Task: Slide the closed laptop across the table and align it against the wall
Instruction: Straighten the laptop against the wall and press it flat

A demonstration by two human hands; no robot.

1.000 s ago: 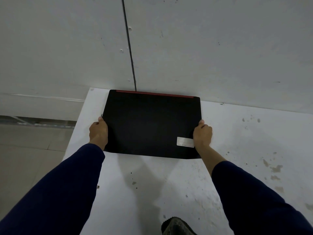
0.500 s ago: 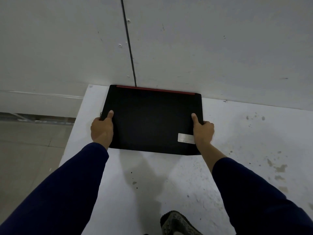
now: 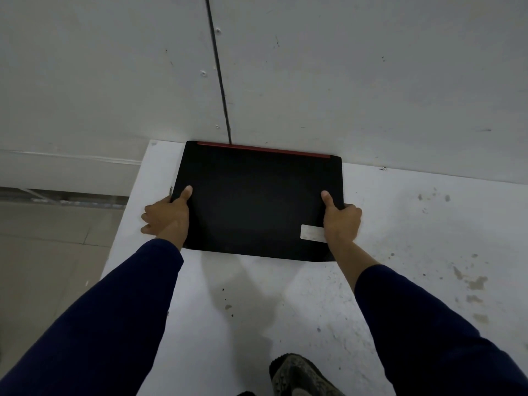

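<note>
A closed black laptop with a red strip along its far edge lies flat on the white table. Its far edge touches the grey wall. A white sticker sits near its near right corner. My left hand grips the laptop's left edge, thumb on the lid, the other fingers spread beside the edge. My right hand grips the right edge, thumb on the lid and fingers curled at the side.
The table's left edge runs just left of the laptop, with floor below. A dark vertical seam splits the wall above the laptop. Stains mark the table on the right. A shoe shows at the bottom.
Both thumbs have come up onto the lid. The laptop's far edge has stayed against the wall throughout.
</note>
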